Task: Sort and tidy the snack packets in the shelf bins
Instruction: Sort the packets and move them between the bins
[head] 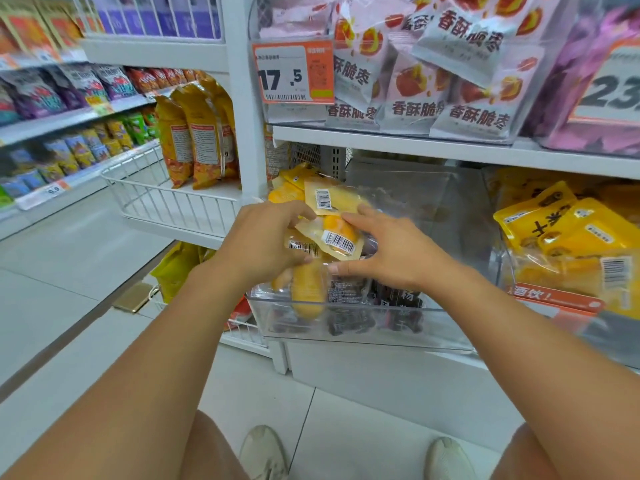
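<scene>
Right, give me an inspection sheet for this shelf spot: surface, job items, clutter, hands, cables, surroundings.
Surface: clear plastic bin on a white shelf, front wall see-through.
Job's things: clear yellow snack packets with barcode labels held in a small stack above the bin; more yellow packets and dark packets lie inside it.
Clutter: gold phone-like item on the floor by the shelf base.
Hands: left hand grips the stack's left side; right hand holds its right side, fingers curled on the packets.
Cables: a thin white lead seems to run from the gold item; unclear.
Surroundings: orange price tag, white jujube packets above, yellow packs in the neighbouring bin, wire basket.
</scene>
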`<state>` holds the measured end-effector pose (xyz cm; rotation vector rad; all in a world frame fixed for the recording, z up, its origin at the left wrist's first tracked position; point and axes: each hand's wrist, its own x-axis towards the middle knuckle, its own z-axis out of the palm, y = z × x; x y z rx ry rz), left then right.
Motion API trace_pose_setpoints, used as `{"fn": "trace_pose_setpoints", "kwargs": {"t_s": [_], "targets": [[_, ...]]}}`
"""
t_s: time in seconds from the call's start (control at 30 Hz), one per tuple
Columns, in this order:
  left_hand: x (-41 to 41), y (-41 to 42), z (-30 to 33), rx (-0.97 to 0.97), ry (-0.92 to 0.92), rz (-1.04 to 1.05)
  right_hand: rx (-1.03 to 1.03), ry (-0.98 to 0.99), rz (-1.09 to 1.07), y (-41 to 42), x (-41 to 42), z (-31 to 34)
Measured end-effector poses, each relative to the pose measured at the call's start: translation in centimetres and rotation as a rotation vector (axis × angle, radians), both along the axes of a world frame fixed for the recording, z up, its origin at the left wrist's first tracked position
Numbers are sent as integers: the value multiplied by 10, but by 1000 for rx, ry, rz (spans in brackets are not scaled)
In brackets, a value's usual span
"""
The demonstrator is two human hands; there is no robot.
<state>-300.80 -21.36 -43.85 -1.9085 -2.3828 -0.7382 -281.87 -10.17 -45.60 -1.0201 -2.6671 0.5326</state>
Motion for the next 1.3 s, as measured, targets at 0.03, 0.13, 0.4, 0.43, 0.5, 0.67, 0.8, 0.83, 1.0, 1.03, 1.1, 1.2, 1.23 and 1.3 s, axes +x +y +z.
{"fn": "trace_pose_setpoints", "kwargs": {"t_s": [0.03, 0.13, 0.4, 0.43, 0.5, 0.67, 0.8, 0.83, 1.0, 1.03, 1.1, 1.2, 1.23, 1.3], "targets": [[1, 2, 0, 43, -42, 1, -3, 36, 1, 4, -1, 0], [1, 6, 0, 174, -178, 13, -59, 169, -19, 14, 2, -1], [-20, 15, -2, 731, -451, 341, -161, 224, -14, 26, 11, -6], [-20, 17, -1, 800, -465, 420, -165, 237, -12, 26, 12, -6], [-18, 25, 0, 909, -558, 549, -159, 270, -20, 26, 14, -5], [-17, 36, 8, 1050, -624, 693, -145, 296, -40, 29, 20, -8], [-5, 36, 8, 1048, -720, 680, -141, 300, -51, 28, 24, -7], [1, 37, 5, 1007, -783, 679, -147, 304, -53, 28, 25, -7], [27, 44, -5, 647, -430, 507, -138, 261, -76, 25, 30, -2], [28, 45, -7, 546, -277, 468, -131, 269, -96, 26, 32, 0], [25, 47, -10, 385, -32, 450, -84, 320, -172, 26, 38, 2], [26, 48, -9, 426, 94, 376, -3, 423, -365, 35, 43, -2], [29, 48, -7, 468, 87, 286, -2, 419, -428, 40, 42, -5], [37, 48, -3, 480, 117, 57, -55, 373, -517, 49, 41, -9]]}}
